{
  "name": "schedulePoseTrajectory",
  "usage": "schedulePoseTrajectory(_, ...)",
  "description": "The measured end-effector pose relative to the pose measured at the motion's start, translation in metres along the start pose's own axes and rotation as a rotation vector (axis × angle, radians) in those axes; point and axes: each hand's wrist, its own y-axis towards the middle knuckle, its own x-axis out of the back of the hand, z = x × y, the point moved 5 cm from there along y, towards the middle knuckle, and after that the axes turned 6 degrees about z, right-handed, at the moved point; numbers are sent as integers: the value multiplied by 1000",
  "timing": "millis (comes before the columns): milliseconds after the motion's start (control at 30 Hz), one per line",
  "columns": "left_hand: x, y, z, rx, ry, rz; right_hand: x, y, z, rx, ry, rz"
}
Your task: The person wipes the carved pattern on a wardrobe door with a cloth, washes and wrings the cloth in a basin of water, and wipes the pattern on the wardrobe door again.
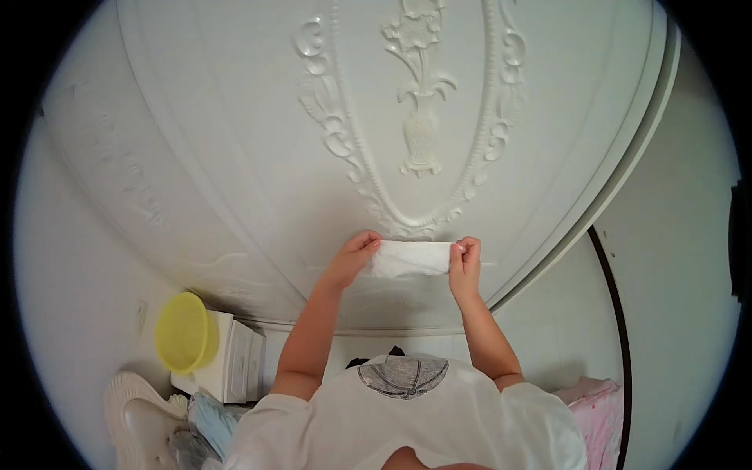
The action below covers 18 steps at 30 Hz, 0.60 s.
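Observation:
A white cloth [413, 259] is stretched level between my two hands, in front of a white carved panel [258, 149]. My left hand [359, 254] pinches its upper left corner. On the other side, my right hand [466, 262] grips the right end between thumb and fingers. The lower edge of the cloth hangs loose and a little uneven. Just above it is the raised oval moulding of the panel, with a vase of flowers [421, 133] in relief. Whether the cloth touches the panel, I cannot tell.
A yellow basin [186, 333] stands on a white bedside cabinet [239, 360] at the lower left. Near it are a pale carved headboard [129, 415] and light blue fabric [213, 419]. Pink fabric [599, 419] lies at the lower right. The panel's curved edge [619, 184] runs along the right.

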Motion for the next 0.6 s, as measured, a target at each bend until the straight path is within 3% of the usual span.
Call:
schedulePoseTrajectory(100,-13,-10,-37,-115,598,-148,6,6,1,23,79,-31)
schedulePoseTrajectory(200,-12,-18,-39,-236,659,-198,12,1,-1,-92,158,49)
schedulePoseTrajectory(267,-5,-20,-37,-184,550,-158,14,1,8,-124,222,166)
schedulePoseTrajectory(400,3,-29,-46,-125,476,3,26,13,29,56,-141,261)
schedulePoseTrajectory(467,0,-31,-57,-217,551,-15,30,17,37,168,-278,319)
schedulePoseTrajectory(600,-10,-34,-93,-286,691,-167,32,28,65,6,-312,189)
